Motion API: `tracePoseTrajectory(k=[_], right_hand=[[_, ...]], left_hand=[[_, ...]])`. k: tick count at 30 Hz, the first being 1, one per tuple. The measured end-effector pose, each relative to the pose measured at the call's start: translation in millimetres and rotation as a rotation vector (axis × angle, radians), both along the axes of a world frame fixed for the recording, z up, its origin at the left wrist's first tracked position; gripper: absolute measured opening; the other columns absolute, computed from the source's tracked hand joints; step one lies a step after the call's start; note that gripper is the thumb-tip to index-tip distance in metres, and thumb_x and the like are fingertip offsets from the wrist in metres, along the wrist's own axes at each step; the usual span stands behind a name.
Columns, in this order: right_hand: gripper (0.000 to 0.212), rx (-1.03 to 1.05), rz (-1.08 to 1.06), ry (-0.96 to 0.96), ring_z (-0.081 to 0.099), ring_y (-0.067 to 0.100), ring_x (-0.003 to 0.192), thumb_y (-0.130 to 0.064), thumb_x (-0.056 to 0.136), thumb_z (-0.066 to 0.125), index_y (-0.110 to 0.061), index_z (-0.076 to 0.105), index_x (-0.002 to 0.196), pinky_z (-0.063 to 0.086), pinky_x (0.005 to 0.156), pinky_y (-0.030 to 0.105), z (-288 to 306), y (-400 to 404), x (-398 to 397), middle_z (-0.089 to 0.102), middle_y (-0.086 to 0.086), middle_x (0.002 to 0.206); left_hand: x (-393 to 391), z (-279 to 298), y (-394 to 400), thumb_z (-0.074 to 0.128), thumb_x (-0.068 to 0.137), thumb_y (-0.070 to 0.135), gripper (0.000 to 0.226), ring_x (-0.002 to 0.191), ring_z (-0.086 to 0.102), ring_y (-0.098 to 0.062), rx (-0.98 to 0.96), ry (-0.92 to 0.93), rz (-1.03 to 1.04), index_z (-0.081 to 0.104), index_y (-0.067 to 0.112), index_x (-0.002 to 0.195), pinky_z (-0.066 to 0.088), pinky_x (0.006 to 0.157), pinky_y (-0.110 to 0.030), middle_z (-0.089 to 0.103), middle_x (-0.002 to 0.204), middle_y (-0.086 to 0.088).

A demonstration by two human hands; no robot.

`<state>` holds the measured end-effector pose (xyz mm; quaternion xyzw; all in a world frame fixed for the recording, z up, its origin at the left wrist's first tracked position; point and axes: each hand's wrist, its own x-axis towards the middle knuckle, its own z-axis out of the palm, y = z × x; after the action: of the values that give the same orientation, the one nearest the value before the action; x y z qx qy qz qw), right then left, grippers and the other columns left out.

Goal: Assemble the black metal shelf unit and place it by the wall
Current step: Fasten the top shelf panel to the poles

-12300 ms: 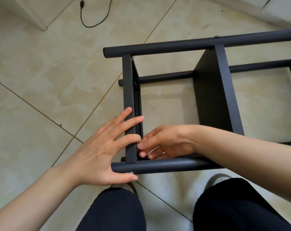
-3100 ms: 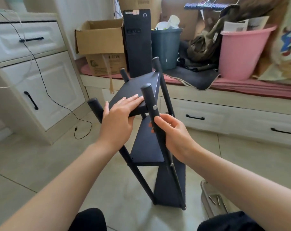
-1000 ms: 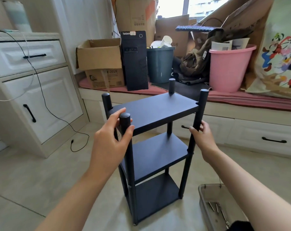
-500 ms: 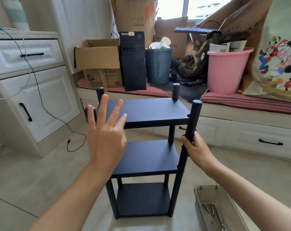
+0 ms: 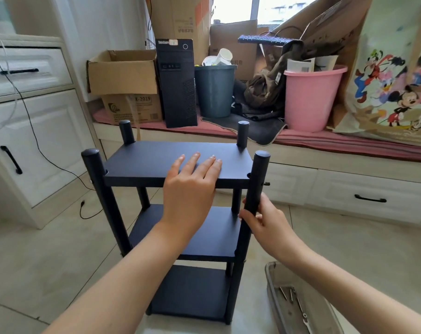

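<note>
The black shelf unit (image 5: 154,165) stands upright on the tiled floor (image 5: 48,256), with three flat shelves stacked one above another between four round posts. It stands in front of a low window bench (image 5: 349,150), apart from it, with bare floor between the two. The left hand (image 5: 190,189) lies palm down on the top shelf of the unit, near its front edge, with the fingers straight and close together, resting on the board and gripping nothing. The right hand (image 5: 260,220) is curled around the unit's front right post (image 5: 257,179), below the top shelf and about level with the middle shelf, the fingers wrapped round the tube. To the right of the unit's foot, on the floor, lies a shallow grey tray (image 5: 274,297) with a few small metal pieces in it. Left of the unit stands a white cabinet (image 5: 43,131) with black handles, and a thin black cable (image 5: 50,160) hangs down its front to the floor. Behind the unit, on the bench, a cardboard box (image 5: 122,73), a black computer tower (image 5: 175,83), a dark bin (image 5: 214,90) and a pink bucket (image 5: 308,100) stand in a row, with a cartoon-printed bag (image 5: 392,75) at the far right.
</note>
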<state>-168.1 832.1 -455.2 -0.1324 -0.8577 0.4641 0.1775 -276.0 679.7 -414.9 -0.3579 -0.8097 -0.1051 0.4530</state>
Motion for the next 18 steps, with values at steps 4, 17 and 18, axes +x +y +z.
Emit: tracePoseTrajectory(k=[4, 17, 18], right_hand=[[0.012, 0.047, 0.057, -0.011, 0.065, 0.032, 0.088, -0.024, 0.098, 0.057, -0.027, 0.048, 0.105, 0.054, 0.081, 0.053, -0.7, -5.9, 4.3, 0.068, 0.005, 0.089], [0.016, 0.106, 0.047, -0.086, 0.064, 0.031, 0.079, -0.029, 0.098, 0.055, -0.021, 0.048, 0.11, 0.055, 0.074, 0.045, 4.8, -14.6, -9.9, 0.067, 0.006, 0.089], [0.016, 0.1, 0.041, -0.084, 0.064, 0.031, 0.08, -0.029, 0.098, 0.055, -0.021, 0.048, 0.109, 0.055, 0.075, 0.045, 4.6, -15.1, -11.0, 0.067, 0.007, 0.09]], left_hand=[[-2.8, 1.7, 7.3, 0.084, 0.065, -0.005, 0.042, 0.098, 0.075, -0.031, 0.032, 0.025, -0.014, 0.08, 0.009, 0.104, 0.06, 0.078, -0.039, 0.077, 0.107, -0.007], [-19.2, -7.2, 0.6, 0.052, 0.093, 0.003, 0.03, 0.095, 0.075, -0.03, 0.129, 0.217, -0.124, 0.081, 0.008, 0.1, 0.062, 0.082, -0.044, 0.077, 0.103, -0.007], [-19.1, -7.6, 0.4, 0.052, 0.092, 0.002, 0.031, 0.097, 0.075, -0.03, 0.123, 0.21, -0.113, 0.08, 0.007, 0.102, 0.061, 0.084, -0.045, 0.077, 0.104, -0.008]])
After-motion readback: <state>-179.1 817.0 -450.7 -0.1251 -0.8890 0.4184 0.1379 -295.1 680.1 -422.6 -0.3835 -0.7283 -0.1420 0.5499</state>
